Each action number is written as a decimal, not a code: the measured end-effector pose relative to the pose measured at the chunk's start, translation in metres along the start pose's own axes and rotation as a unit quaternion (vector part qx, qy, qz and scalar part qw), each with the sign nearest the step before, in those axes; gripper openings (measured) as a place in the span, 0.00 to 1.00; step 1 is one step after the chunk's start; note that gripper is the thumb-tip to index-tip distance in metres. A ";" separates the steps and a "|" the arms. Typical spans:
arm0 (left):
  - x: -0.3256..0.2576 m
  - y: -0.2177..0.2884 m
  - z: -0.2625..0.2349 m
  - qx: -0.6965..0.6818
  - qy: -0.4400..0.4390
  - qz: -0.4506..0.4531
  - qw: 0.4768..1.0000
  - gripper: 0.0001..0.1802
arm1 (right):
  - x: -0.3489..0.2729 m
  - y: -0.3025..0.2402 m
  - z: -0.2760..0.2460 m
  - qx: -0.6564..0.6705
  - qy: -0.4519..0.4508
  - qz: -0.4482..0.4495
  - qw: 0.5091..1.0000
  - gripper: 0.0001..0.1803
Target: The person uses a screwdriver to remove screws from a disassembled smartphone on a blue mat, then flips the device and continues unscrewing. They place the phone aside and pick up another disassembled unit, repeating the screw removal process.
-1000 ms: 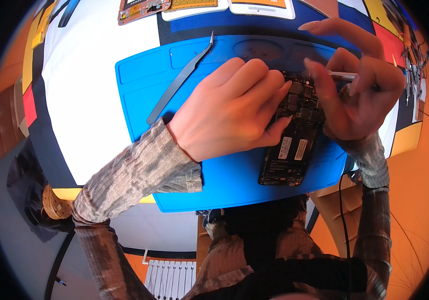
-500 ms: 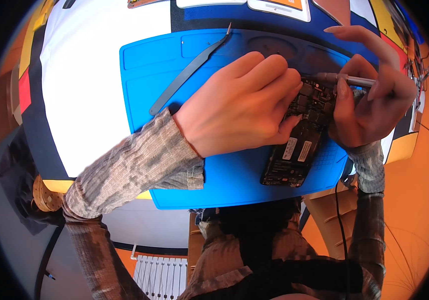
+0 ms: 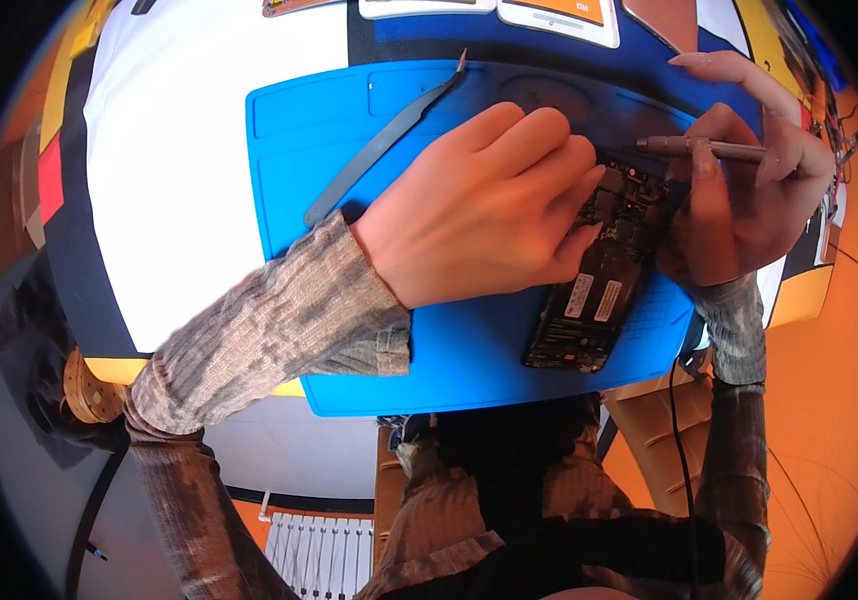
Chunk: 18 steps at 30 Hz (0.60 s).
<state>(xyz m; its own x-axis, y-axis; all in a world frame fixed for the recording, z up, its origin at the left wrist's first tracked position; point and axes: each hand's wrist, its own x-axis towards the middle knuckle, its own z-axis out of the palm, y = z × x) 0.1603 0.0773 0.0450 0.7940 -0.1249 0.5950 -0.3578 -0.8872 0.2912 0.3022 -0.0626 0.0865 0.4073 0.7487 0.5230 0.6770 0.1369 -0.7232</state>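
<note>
An opened phone lies tilted on the blue work mat, its circuit board and dark battery area bare. My left hand is closed at the phone's upper left edge, the thumb and bent fingers gripping it and hiding that side. Between the thumb and fingers of my right hand is a slim metal screwdriver. It lies nearly level, its narrow end pointing left above the phone's upper right corner. Whether that end touches anything is too dark to tell.
Dark curved tweezers rest on the mat beside my left wrist. Beyond the mat lie a white phone, a white-edged device and a reddish-brown flat panel. A black cable hangs near my right forearm.
The screwdriver has shifted slightly right and up, so its narrow end sits farther from the left fingers. My left hand stays on the phone.
</note>
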 end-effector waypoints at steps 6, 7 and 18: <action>0.001 0.000 -0.008 0.006 0.007 -0.003 1.000 0.13 | -0.002 0.006 0.000 0.055 -0.013 0.032 0.998 0.16; 0.002 0.001 -0.009 0.006 0.008 -0.014 1.000 0.13 | -0.002 0.008 -0.001 0.067 -0.032 0.023 0.997 0.16; 0.009 -0.002 -0.012 0.064 0.010 -0.111 0.992 0.14 | 0.002 0.025 0.005 0.149 -0.020 0.000 0.989 0.15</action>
<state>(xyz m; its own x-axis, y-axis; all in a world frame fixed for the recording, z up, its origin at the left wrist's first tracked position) 0.1620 0.0838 0.0587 0.8362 0.0870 0.5415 -0.1095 -0.9409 0.3203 0.3165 -0.0546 0.0672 0.3792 0.7722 0.5098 0.4639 0.3180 -0.8268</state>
